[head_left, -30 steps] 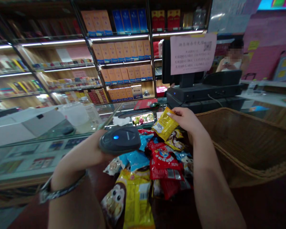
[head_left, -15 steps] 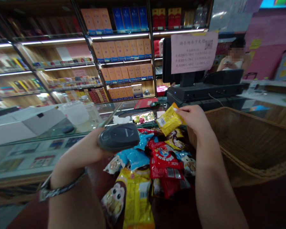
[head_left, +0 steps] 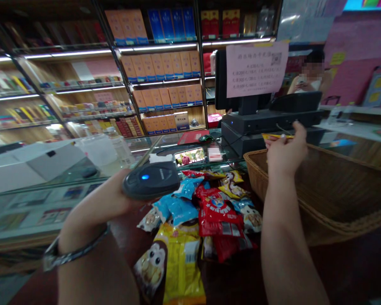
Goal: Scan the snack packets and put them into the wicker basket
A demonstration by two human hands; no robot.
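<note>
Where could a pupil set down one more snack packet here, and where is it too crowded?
Bare room shows inside the wicker basket right of the right hand, and on the glass counter between the white box and the handheld scanner. The heaped snack packets crowd the middle.

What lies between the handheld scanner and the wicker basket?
Head view: a heap of red, blue and yellow snack packets separates the scanner from the wicker basket.

Cartons (head_left: 158,63) on lit shelves (head_left: 163,47)
</note>
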